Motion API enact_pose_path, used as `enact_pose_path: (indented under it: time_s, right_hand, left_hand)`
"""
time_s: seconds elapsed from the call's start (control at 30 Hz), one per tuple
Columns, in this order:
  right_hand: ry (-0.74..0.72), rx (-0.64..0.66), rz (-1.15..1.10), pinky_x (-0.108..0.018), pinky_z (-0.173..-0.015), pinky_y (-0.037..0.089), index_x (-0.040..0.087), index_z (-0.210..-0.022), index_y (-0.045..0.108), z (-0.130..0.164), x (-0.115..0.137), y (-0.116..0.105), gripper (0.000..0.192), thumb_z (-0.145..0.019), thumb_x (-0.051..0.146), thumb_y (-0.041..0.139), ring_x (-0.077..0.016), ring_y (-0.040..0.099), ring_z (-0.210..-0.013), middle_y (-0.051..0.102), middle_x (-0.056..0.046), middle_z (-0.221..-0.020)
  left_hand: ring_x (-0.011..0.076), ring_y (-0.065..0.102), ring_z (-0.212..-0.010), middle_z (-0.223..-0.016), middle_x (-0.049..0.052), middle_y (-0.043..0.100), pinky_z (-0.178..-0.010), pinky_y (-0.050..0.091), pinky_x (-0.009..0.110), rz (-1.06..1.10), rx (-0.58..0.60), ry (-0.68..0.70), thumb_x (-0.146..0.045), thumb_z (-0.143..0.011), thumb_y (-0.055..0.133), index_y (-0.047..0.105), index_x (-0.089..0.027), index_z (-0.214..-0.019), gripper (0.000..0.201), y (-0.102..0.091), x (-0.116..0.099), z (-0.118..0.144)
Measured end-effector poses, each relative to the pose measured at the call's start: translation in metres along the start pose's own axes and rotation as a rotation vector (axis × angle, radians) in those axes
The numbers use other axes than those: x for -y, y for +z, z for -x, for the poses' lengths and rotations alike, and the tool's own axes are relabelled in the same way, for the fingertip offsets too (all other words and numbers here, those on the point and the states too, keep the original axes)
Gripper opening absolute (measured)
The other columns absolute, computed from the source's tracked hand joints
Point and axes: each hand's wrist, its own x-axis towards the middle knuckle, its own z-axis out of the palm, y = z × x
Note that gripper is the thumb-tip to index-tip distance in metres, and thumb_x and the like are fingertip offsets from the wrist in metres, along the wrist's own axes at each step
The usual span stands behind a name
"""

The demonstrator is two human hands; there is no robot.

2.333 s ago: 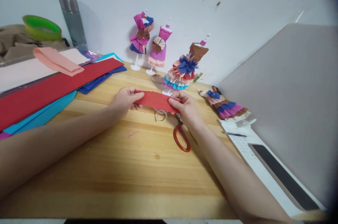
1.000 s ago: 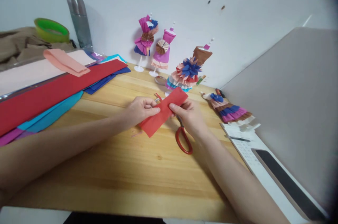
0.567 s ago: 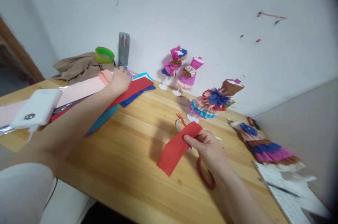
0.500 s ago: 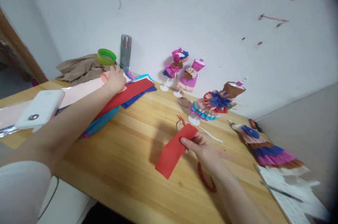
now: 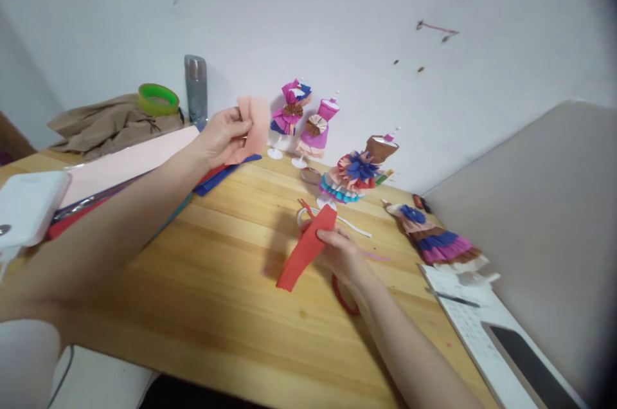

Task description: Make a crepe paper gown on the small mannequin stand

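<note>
A red paper strip [image 5: 305, 248] hangs slanted above the middle of the desk, its upper end pinched and its lower end pointing toward 7 o'clock. A smaller peach paper piece [image 5: 253, 128] is held upright in the air at about 11 o'clock from it, well apart.

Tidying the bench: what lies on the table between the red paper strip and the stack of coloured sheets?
In the head view, only bare wooden table lies between the red paper strip and the stack of coloured sheets.
</note>
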Motion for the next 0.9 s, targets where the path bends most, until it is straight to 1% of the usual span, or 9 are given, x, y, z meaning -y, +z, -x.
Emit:
enact_pose_path:
  time_s: [0.1,0.23,0.3,0.4,0.5,0.63,0.7,0.83,0.9]
  right_hand:
    - [0.039,0.026,-0.180,-0.038,-0.080,0.054,0.022,-0.093,0.073,0.001,0.002,0.002,0.033,-0.062,0.033,0.075,-0.0261,0.068,-0.094,0.073,-0.006,-0.112]
    - [0.081,0.153,-0.353,-0.047,-0.092,0.051,0.027,-0.088,0.070,0.005,-0.006,0.018,0.027,-0.065,0.040,0.076,-0.0290,0.068,-0.101,0.072,-0.003,-0.113]
    - [0.049,0.143,-0.398,-0.047,-0.092,0.051,0.028,-0.086,0.069,0.004,-0.010,0.025,0.028,-0.064,0.042,0.079,-0.0285,0.068,-0.101,0.072,-0.002,-0.114]
    - [-0.092,-0.029,-0.405,-0.038,-0.083,0.056,0.027,-0.083,0.070,0.000,-0.012,0.027,0.030,-0.060,0.040,0.083,-0.0237,0.070,-0.092,0.075,-0.001,-0.099]
    - [-0.153,-0.154,-0.345,-0.030,-0.070,0.057,0.023,-0.074,0.070,-0.004,-0.008,0.018,0.024,-0.058,0.035,0.085,-0.0179,0.069,-0.073,0.075,0.000,-0.078]
    - [-0.183,-0.145,-0.177,-0.032,-0.067,0.056,0.019,-0.070,0.072,-0.006,-0.001,0.007,0.026,-0.055,0.036,0.085,-0.0180,0.067,-0.062,0.075,-0.003,-0.071]
    - [-0.184,-0.122,-0.063,-0.031,-0.066,0.055,0.019,-0.068,0.072,-0.006,0.002,0.005,0.026,-0.055,0.038,0.084,-0.0174,0.066,-0.058,0.074,-0.003,-0.067]
    - [-0.210,-0.121,0.097,-0.030,-0.066,0.054,0.020,-0.069,0.072,-0.008,0.008,0.009,0.026,-0.055,0.037,0.084,-0.0170,0.065,-0.062,0.074,-0.001,-0.069]
    - [-0.234,-0.120,0.123,-0.030,-0.066,0.053,0.021,-0.071,0.071,-0.007,0.012,0.009,0.025,-0.056,0.036,0.084,-0.0170,0.064,-0.063,0.074,0.000,-0.071]
  left_hand:
    - [0.0219,0.062,-0.110,-0.103,0.008,0.068,-0.097,0.047,0.039,0.254,0.036,0.015,-0.020,-0.080,0.059,0.058,-0.017,-0.098,0.018,0.041,0.001,0.024]
    - [0.0220,0.057,-0.122,-0.111,0.009,0.069,-0.103,0.046,0.040,0.423,0.009,-0.079,-0.018,-0.086,0.044,0.059,-0.016,-0.103,0.022,0.071,0.015,0.050]
    - [0.0212,0.059,-0.120,-0.109,0.009,0.070,-0.104,0.046,0.039,0.514,0.001,-0.179,-0.016,-0.085,0.041,0.062,-0.014,-0.101,0.026,0.077,0.025,0.061]
    - [0.0198,0.063,-0.114,-0.105,0.010,0.072,-0.103,0.047,0.037,0.587,0.051,-0.311,-0.018,-0.083,0.039,0.066,-0.013,-0.093,0.029,0.074,0.040,0.077]
    - [0.0226,0.065,-0.111,-0.095,0.009,0.074,-0.100,0.049,0.040,0.582,0.103,-0.288,-0.028,-0.085,0.042,0.064,-0.017,-0.077,0.026,0.058,0.050,0.088]
    - [0.0321,0.068,-0.102,-0.101,0.015,0.074,-0.088,0.053,0.047,0.390,0.122,-0.488,-0.065,-0.082,0.046,0.066,-0.017,-0.091,0.052,0.031,0.053,0.087]
    - [0.0338,0.068,-0.101,-0.102,0.018,0.073,-0.083,0.053,0.044,0.164,0.195,-0.530,-0.070,-0.074,0.053,0.067,-0.017,-0.095,0.059,0.027,0.053,0.086]
    - [0.0301,0.066,-0.102,-0.101,0.008,0.074,-0.079,0.052,0.034,-0.164,0.360,-0.451,-0.041,-0.054,0.081,0.070,-0.023,-0.094,0.045,0.045,0.053,0.098]
    - [0.0274,0.067,-0.094,-0.094,0.004,0.073,-0.075,0.050,0.032,-0.323,0.440,-0.393,-0.036,-0.056,0.081,0.071,-0.022,-0.091,0.039,0.059,0.052,0.109]
